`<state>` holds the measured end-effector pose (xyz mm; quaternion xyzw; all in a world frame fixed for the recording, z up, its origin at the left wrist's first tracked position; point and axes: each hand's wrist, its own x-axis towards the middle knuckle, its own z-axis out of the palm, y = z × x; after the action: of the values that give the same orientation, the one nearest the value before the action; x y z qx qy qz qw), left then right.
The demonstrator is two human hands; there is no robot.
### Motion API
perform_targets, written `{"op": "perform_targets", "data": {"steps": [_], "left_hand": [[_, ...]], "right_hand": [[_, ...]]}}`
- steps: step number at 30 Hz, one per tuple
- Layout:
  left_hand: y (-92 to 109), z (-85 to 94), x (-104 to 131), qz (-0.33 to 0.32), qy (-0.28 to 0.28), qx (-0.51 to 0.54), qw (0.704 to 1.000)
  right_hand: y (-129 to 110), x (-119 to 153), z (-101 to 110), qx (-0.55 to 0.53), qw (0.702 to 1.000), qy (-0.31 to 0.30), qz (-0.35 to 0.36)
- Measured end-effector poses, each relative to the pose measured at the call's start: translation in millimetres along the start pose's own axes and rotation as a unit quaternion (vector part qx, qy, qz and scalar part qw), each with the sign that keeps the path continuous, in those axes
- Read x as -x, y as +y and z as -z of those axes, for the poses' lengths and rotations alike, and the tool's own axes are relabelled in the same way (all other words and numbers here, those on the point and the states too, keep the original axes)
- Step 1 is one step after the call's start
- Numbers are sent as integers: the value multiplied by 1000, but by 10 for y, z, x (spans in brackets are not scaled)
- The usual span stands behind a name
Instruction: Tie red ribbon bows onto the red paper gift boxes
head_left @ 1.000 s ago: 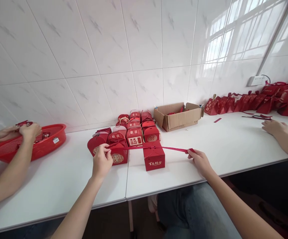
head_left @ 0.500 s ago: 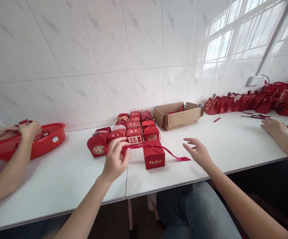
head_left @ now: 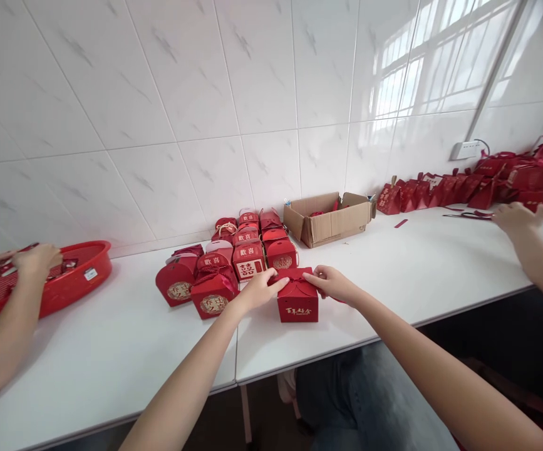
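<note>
A red gift box (head_left: 298, 310) with gold lettering stands upright at the front of the table, a dark red ribbon (head_left: 295, 283) knotted across its top. My left hand (head_left: 260, 291) pinches at the ribbon on the left side of the knot, thumb over the box top. On the other side, my right hand (head_left: 336, 285) has its thumb and fingers closed on the ribbon at the box's top right edge. Most of the ribbon's tails are hidden by my hands. Just left of my left hand sits another red box (head_left: 212, 297) with a round gold emblem.
Several finished-looking red boxes (head_left: 248, 252) stand grouped behind. An open cardboard box (head_left: 332, 230) is by the wall. At left, a person's hands (head_left: 36, 258) work over a red plastic basket (head_left: 86, 289). At right, another person's hand (head_left: 518, 219) is near red bags (head_left: 440, 191).
Both my hands have come inward from apart to the ribbon on the box top and closed there. The right-hand person's hand has lifted; the view has shifted slightly.
</note>
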<state>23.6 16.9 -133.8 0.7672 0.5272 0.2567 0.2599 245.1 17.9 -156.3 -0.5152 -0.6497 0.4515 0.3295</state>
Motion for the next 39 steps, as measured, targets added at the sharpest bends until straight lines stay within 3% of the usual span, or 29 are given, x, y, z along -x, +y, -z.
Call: {"op": "perform_targets", "data": {"steps": [4,9,14,21,24,27,33,39], "left_hand": [[7,-87,-92,14,-30,88,996],[-27,-170,-104,15,4,188,982],[13,-170,-39,30,38,220,974],[-2,-163,-19,89,36,297,950],[-5,-171,4,96,40,326,940],[12,-168,43,80,5,350,933],[27,-180,86,53,9,313,948],[16,-223,84,57,15,310,949]], "right_hand": [[-14,131,121,1,999,-2,-37],[-47,198,197,-14,999,-22,21],[23,128,203,6,998,35,42],[-1,186,191,38,996,40,72],[-5,248,177,-37,998,20,37],[30,296,160,-144,988,-40,-31],[94,343,162,-194,965,-146,-100],[-37,452,260,-330,922,-150,-138]]}}
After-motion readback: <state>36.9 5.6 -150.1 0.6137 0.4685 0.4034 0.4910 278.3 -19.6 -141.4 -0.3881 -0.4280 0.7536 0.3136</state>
